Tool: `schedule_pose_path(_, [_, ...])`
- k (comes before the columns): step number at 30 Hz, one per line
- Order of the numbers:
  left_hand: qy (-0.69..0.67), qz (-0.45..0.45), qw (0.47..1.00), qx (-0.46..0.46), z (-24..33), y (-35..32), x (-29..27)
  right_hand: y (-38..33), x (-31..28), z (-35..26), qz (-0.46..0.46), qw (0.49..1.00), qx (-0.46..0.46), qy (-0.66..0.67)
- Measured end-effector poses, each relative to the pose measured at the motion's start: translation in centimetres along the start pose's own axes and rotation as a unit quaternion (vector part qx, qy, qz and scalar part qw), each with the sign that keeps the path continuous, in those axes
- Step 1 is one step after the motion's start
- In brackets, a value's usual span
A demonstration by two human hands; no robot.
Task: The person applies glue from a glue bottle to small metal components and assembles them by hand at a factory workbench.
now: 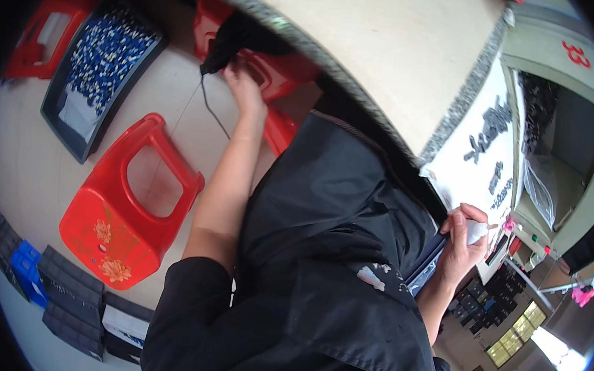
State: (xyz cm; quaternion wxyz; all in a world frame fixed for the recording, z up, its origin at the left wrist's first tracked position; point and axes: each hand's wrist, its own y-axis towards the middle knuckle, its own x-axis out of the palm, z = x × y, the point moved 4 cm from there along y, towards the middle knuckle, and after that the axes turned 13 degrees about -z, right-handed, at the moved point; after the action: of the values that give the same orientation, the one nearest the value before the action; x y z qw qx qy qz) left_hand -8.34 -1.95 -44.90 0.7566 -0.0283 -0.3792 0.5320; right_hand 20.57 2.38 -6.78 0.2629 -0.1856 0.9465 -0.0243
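Note:
My left hand [246, 94] reaches under the worktop's edge, its fingers against a dark, soft-looking black bundle [242, 40] with a thin cord [211, 107] hanging from it. The bundle lies over a red plastic stool [277, 74]. Some of those fingers are hidden by it. At the right, beside the table corner, my right hand [463, 251] is closed around a small white bottle [475, 232] with a narrow tip. A white sheet [460, 173] with dark small parts on it lies near that hand.
The pale worktop [382, 47] has a speckled edge above my lap. On the floor at left stand another red stool [112, 224] and a dark tray [72, 143] of blue and white pieces. Several black crates [73, 283] line the lower left. A shelf bin [576, 129] stands at right.

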Motion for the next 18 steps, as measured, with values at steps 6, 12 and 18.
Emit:
schedule_pose_path(6, [-0.141,-0.153,0.952,-0.224,2.0,1.2,3.4,-1.1,-1.2,1.5,0.028,0.999,0.036,0.013])
schedule_pose_path(12, [-0.099,-0.147,0.964,-0.197,2.8,1.3,3.8,-2.4,-2.8,2.3,0.052,0.997,0.045,0.029])
schedule_pose_path(18, [0.036,-0.089,0.98,-0.172,3.0,2.7,0.0,-2.3,-3.7,3.3,0.059,0.996,0.05,0.053])
